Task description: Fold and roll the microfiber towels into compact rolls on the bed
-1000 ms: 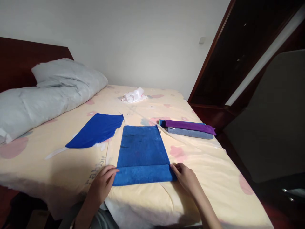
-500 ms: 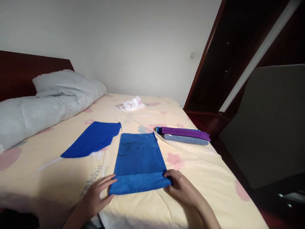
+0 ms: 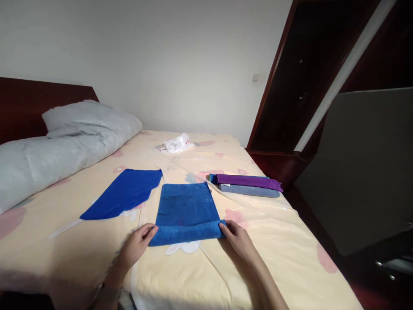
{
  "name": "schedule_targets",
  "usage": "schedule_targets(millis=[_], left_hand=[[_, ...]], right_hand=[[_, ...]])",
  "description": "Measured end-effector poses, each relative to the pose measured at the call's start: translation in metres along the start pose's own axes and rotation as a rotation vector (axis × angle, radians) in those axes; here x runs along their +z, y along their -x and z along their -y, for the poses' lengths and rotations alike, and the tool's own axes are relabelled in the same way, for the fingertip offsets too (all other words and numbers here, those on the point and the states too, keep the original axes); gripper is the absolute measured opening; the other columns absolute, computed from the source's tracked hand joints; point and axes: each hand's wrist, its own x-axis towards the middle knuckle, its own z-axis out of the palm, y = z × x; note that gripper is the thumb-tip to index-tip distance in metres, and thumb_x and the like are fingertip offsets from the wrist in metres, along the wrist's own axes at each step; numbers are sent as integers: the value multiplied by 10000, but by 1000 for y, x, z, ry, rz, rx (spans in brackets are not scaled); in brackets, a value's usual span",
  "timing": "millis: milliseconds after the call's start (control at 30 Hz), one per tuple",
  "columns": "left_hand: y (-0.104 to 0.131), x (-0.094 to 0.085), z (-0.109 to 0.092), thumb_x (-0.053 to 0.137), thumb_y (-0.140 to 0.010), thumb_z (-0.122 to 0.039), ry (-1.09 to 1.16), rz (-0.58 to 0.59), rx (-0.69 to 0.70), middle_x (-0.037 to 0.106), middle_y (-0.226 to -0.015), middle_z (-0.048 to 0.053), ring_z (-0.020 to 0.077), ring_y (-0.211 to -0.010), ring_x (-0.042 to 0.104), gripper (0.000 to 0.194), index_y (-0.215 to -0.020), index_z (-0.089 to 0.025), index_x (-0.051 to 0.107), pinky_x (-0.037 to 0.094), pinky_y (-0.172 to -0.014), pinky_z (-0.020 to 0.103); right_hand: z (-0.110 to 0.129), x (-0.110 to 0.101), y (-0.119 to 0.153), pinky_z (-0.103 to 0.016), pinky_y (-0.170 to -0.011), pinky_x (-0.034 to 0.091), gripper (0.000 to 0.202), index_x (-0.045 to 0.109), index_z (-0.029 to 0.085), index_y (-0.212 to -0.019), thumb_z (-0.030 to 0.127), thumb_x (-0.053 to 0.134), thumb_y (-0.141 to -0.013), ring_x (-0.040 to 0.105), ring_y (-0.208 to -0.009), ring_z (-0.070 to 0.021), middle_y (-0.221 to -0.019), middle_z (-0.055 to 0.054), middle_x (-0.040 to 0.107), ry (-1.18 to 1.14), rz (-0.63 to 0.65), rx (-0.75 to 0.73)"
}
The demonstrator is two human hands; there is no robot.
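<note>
Cloth [image 3: 189, 204], blue and rolled up along its near edge, lay on the bed [image 3: 180, 280].
Taking the cloth's middle as the dial's centre, the left hand [image 3: 139, 242] at eight o'clock pinched one end of the roll between thumb and fingers; the right hand [image 3: 237, 234] at four gripped the other end, thumb on top. Beyond the roll, the rest spread flat, with dark creases. Between nine and ten lay a royal-blue piece [image 3: 124, 193], apart from it; at two, a grey-blue roll [image 3: 250, 190] beside a purple roll [image 3: 248, 181]. Farther off, a pale grey quilt [image 3: 74, 140] bulged at ten, and a crumpled white bag [image 3: 177, 144] sat at twelve.
</note>
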Motion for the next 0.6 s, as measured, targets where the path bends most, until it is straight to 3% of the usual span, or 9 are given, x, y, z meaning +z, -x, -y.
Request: schedule_targets(millis=[100,200,267,433,600], left_hand=[[7,0,4,664,-768,-509,26,14,14,738,-912,29,222,-863,697,423,-1088,-232,650,547,-752,277],[11,3,3,700,-747,-473,21,54,44,732,-967,25,217,-887,689,411,-1087,-250,642,541,-780,280],[9,8,-1,607,-824,-486,45,1,19,715,-850,17,193,-773,684,369,-1094,-235,630,539,-712,272],[1,23,-7,520,-862,-513,-31,-192,-22,523,-576,-66,152,-501,554,507,-1257,-195,531,454,-531,249],[5,18,-1,500,-867,-533,-104,-140,-74,449,-527,-87,158,-482,520,487,-1222,-201,517,392,-524,248]], right_hand=[[-6,0,-5,-365,-826,523,431,654,186,-1090,527,642,-828,674,-971,-292,-1066,-89,727,-27,49,-2],[-12,3,-13,-353,-784,515,360,661,196,-998,520,591,-859,687,-921,-284,-992,-79,740,36,6,23],[-13,5,-19,-347,-761,503,356,658,198,-963,525,543,-884,691,-900,-281,-955,-79,744,117,-26,55],[-13,4,-34,-337,-734,476,377,663,203,-969,539,511,-890,695,-892,-283,-924,-83,749,282,-13,120],[-14,-4,-36,-325,-700,463,355,672,217,-951,542,566,-856,698,-834,-274,-883,-70,750,338,36,167]])
